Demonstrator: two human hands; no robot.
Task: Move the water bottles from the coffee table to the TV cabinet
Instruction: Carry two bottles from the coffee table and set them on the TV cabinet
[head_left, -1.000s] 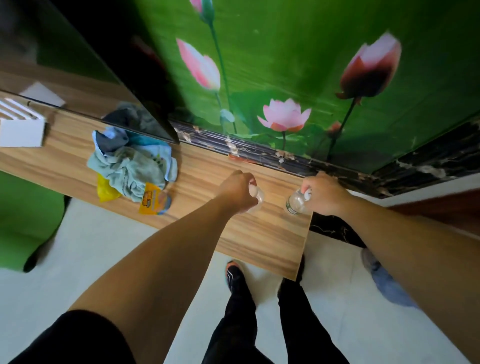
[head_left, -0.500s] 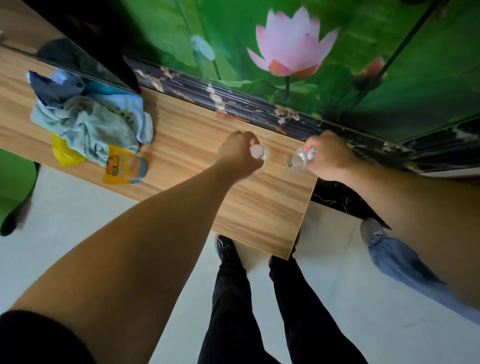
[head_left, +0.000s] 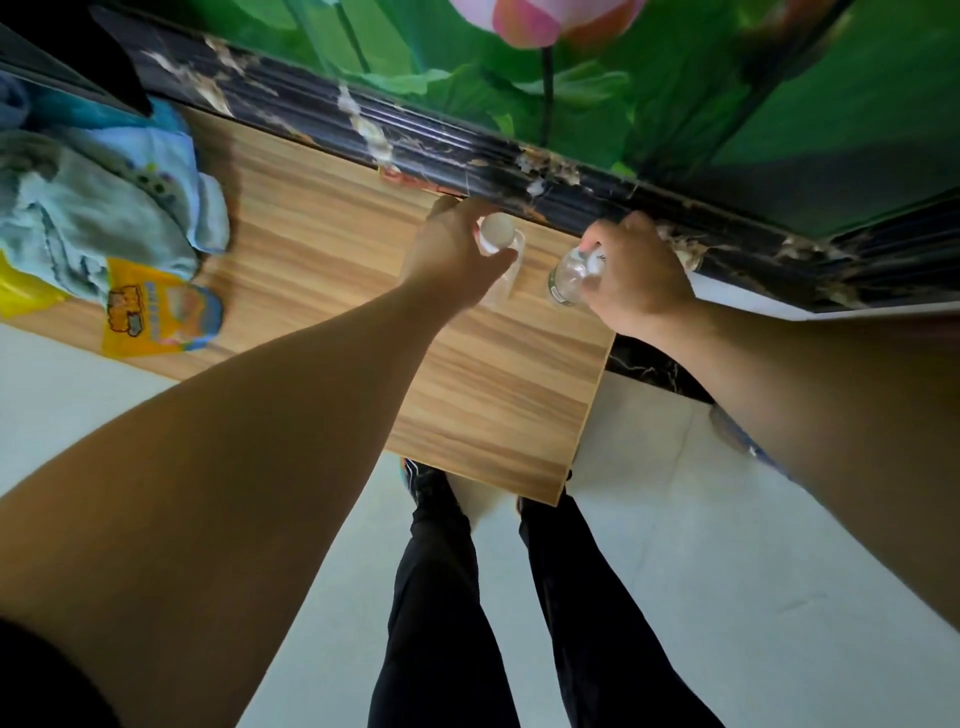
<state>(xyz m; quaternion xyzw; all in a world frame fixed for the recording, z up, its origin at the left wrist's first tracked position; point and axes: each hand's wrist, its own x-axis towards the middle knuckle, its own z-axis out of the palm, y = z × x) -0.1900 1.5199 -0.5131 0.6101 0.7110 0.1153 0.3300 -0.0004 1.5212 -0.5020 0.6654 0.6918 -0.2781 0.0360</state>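
Note:
Two clear plastic water bottles with white caps stand over the right end of the wooden TV cabinet (head_left: 332, 244), close to the dark marble ledge at the back. My left hand (head_left: 454, 254) grips the left bottle (head_left: 501, 260) near its neck; the cap shows beside my fingers. My right hand (head_left: 636, 275) is wrapped around the top of the right bottle (head_left: 569, 278), which leans a little to the left. Whether either bottle's base touches the wood I cannot tell. The two bottles are about a hand's width apart.
A heap of pale blue and grey cloth (head_left: 104, 208) with a yellow printed piece (head_left: 156, 317) lies on the cabinet's left part. The dark ledge (head_left: 571, 171) and lotus wall picture rise right behind. The cabinet's right edge (head_left: 592, 415) drops to pale floor tiles; my legs stand in front.
My head has moved closer and lower, so the cabinet fills more of the view. Both hands keep their grip on the bottles and have shifted slightly toward the back ledge.

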